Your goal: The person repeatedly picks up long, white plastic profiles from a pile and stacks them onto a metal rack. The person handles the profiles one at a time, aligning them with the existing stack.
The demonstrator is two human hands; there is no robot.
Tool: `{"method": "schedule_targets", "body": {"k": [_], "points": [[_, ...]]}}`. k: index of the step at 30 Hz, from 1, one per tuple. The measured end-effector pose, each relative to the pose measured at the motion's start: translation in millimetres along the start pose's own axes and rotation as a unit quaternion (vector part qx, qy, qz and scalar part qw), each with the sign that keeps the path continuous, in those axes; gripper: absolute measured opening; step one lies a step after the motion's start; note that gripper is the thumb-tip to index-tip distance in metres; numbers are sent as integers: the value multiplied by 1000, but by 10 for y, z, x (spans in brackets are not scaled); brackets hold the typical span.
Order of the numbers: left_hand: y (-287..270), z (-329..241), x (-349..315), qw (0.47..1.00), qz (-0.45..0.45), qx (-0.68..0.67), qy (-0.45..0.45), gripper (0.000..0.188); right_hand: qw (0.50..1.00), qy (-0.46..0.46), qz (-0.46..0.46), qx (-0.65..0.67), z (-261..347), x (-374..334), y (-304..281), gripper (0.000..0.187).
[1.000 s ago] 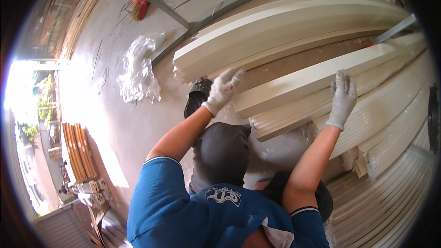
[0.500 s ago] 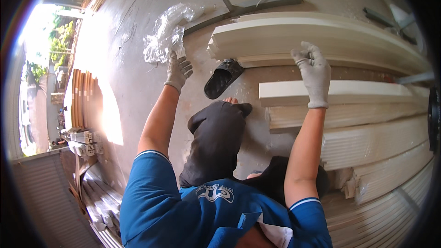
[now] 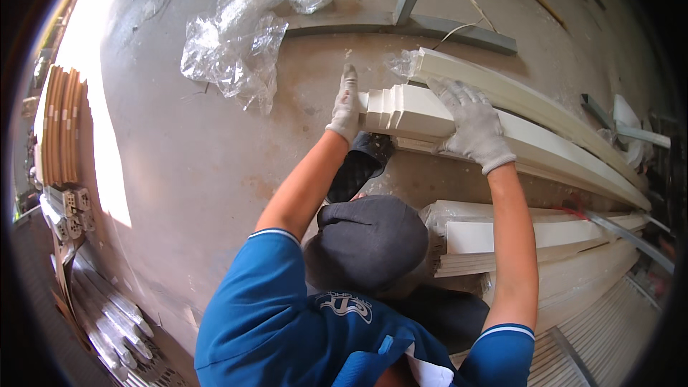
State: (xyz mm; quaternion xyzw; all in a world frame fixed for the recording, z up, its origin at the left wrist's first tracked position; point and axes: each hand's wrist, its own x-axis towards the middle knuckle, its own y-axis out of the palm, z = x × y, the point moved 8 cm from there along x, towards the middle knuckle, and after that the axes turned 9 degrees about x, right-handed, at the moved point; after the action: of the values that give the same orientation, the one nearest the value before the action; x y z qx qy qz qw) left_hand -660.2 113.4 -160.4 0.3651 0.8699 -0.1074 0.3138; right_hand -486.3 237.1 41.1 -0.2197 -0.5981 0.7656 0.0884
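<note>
While the cream profiles (image 3: 413,115) lay stacked along the floor (image 3: 215,172), the gloved left grip (image 3: 345,105) stood open, palm against their staggered ends, probably as a stop; the right grip (image 3: 471,120) spread flat and unclosed over the top, apparently to steady them.

Via camera I note: grey, stained floor (image 3: 179,172); directly on it, crumpled clear plastic film (image 3: 233,46), grey metal bars (image 3: 466,33), stacked long cream profiles (image 3: 552,148).
</note>
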Motion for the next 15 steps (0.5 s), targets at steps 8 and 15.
{"method": "schedule_targets", "body": {"k": [8,15], "points": [[48,-415,-329,971,96,121,184,97,981,6,128,148,88,323,50,117],[513,-1223,-767,722,216,489,439,116,994,-40,35,94,171,206,-14,112]]}}
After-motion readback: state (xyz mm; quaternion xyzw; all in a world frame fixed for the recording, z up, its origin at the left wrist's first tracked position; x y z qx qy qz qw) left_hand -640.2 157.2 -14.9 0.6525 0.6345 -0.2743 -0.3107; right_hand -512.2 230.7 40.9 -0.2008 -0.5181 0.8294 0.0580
